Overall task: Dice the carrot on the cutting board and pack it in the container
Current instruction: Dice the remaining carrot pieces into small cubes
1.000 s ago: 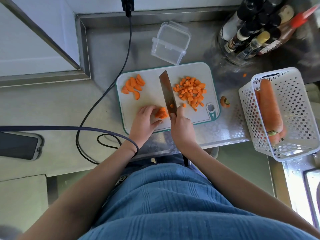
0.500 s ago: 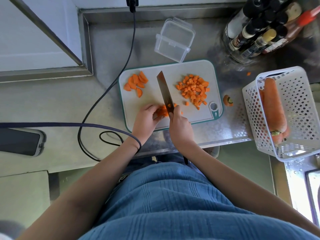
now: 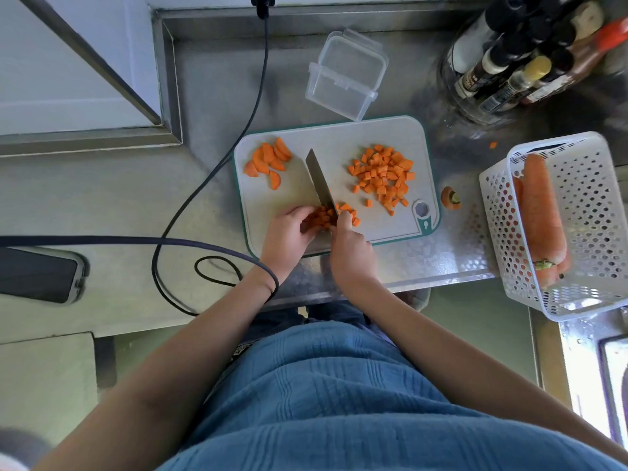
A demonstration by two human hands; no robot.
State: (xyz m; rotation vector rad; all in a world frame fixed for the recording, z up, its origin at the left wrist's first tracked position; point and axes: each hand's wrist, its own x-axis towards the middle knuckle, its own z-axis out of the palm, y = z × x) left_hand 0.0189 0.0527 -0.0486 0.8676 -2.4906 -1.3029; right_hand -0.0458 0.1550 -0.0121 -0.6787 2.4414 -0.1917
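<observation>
On the pale rectangular plastic cutting board with teal trim (image 3: 380,137) we list: uncut orange carrot half-moon slices (image 3: 268,161) at the far left; a heap of diced carrot cubes (image 3: 382,176) at the right; a small batch under the knife (image 3: 326,215). Our left hand (image 3: 289,232) curls its fingertips against that batch; our right hand (image 3: 351,253) grips the steel cleaver-style knife (image 3: 321,183). Step: dicing, partway. Next, we judge: dice the slices, then fill the clear plastic container (image 3: 345,74) standing beyond the board.

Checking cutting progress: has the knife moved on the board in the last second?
Yes. The knife shifted left, away from the diced carrot pile, toward the carrot slices.
</observation>
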